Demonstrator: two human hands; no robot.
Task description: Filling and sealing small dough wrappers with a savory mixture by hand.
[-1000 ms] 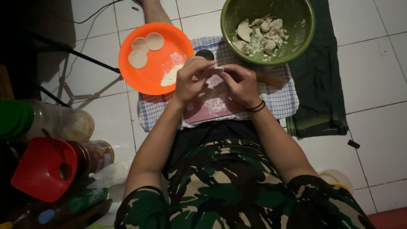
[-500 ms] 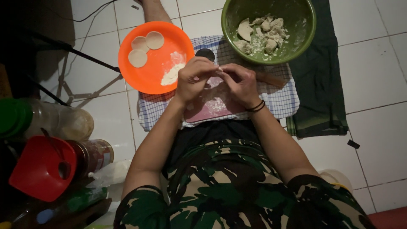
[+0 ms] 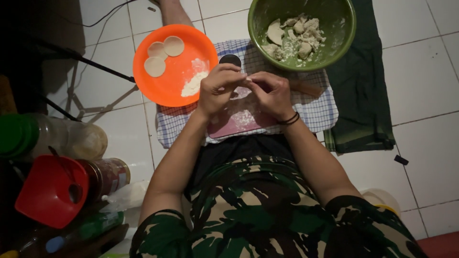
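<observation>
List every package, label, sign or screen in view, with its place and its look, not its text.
Jar: lower left, on its side, reddish label band, behind a red funnel.
Clear bottle: left edge, on its side, green cap, no label visible.
Plastic bag: by the left elbow, whitish, crumpled.
No signs or screens.

Camouflage shirt (image 3: 267, 210); black wristband (image 3: 289, 119)

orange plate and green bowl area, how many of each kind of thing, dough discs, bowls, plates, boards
Flat dough discs on the orange plate: 3
Orange plates: 1
Green bowls with dough lumps: 1
Pink boards under the hands: 1
Total: 6
</observation>
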